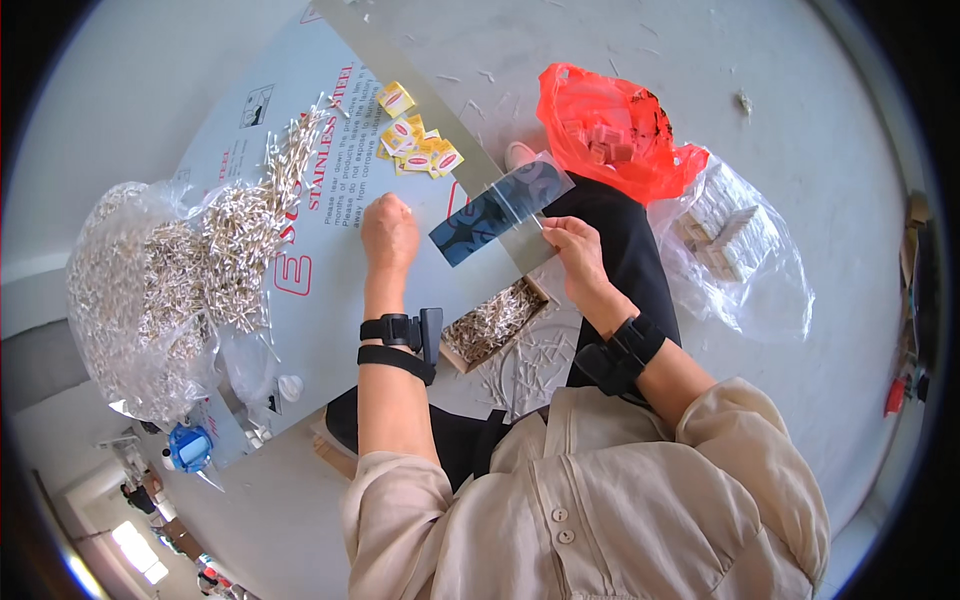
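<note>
My left hand is closed in a fist above the film-covered steel sheet; anything inside it is hidden. To its right lies a flat dark blue patterned plastic packet with clear edges, slanting past the sheet's edge. Beside the packet's near right side, my right hand pinches something thin and pale, like a stick, whose far end is hard to make out. A heap of cotton swabs spreads over the sheet at the left. Small yellow-and-white packets lie beyond my left hand.
A large clear bag of swabs bulges at far left. Below the sheet's edge stands a cardboard box of swabs, with sticks scattered beside it. At right are a red bag with pink packs and a clear bag with white packs.
</note>
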The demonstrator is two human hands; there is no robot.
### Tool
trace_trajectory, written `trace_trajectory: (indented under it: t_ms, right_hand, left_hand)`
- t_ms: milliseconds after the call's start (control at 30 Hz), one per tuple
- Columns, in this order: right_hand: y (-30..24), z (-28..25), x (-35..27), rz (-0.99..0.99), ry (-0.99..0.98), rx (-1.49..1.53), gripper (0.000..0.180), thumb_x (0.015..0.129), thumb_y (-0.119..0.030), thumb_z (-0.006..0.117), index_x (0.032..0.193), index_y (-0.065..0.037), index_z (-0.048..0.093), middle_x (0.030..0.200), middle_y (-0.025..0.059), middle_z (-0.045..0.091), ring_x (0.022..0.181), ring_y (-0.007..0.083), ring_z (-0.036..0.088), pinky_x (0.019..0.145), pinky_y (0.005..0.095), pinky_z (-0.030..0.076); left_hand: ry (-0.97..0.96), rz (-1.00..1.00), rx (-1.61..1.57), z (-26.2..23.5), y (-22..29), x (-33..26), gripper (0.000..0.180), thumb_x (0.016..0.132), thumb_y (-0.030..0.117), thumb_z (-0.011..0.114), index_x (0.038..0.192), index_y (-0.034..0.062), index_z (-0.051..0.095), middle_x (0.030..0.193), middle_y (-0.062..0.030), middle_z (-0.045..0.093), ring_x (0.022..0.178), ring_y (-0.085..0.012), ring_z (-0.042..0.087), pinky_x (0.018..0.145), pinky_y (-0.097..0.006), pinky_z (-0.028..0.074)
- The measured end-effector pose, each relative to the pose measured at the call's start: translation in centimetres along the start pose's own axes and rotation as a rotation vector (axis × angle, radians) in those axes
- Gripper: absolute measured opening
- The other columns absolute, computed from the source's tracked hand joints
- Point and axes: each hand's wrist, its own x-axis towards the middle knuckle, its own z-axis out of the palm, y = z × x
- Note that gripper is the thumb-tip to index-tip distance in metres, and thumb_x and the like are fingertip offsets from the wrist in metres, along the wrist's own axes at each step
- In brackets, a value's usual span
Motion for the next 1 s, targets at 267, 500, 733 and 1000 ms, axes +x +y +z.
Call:
trace_trajectory:
  t_ms: [267,500,733,1000]
  right_hand:
    - [0.1,0.1,-0.1,0.01,0.014,0.004,0.016,0.076,-0.003,0.06,0.09,0.003,0.062,0.08,0.0017,0.058,0.076,0.0108,0.05,0.069,0.0237,0.039]
    - [0.2,0.4,0.1,0.004,0.026,0.003,0.015,0.076,-0.003,0.06,0.09,0.003,0.061,0.08,0.0014,0.058,0.076,0.0115,0.051,0.069,0.0244,0.039]
    - [0.0,0.3,0.1,0.0,0.019,0.01,0.015,0.075,-0.003,0.06,0.089,0.003,0.062,0.078,0.0015,0.058,0.075,0.0114,0.051,0.069,0.0241,0.039]
    - [0.2,0.1,0.3,-0.018,0.006,0.0,0.015,0.075,-0.003,0.06,0.089,0.003,0.062,0.078,0.0007,0.058,0.075,0.0102,0.05,0.068,0.0235,0.039]
  left_hand:
    - [-0.05,-0.083,0.008,-0.2,0.6,0.2,0.005,0.074,0.006,0.059,0.074,0.0016,0.057,0.078,-0.0156,0.06,0.08,-0.0334,0.058,0.071,-0.043,0.047]
    - [-0.022,0.173,0.177,0.0,0.1,0.5,0.008,0.072,0.006,0.054,0.077,-0.0001,0.052,0.08,-0.0165,0.059,0.083,-0.0338,0.057,0.07,-0.044,0.048]
    - [-0.005,0.244,0.065,-0.1,0.1,-0.3,0.006,0.073,0.004,0.053,0.076,0.0009,0.048,0.076,-0.0153,0.056,0.08,-0.0335,0.056,0.068,-0.044,0.048]
    - [0.087,0.146,-0.142,-1.2,0.7,-0.9,0.02,0.073,0.008,0.066,0.079,0.0021,0.048,0.081,-0.0117,0.054,0.082,-0.0307,0.054,0.071,-0.042,0.044]
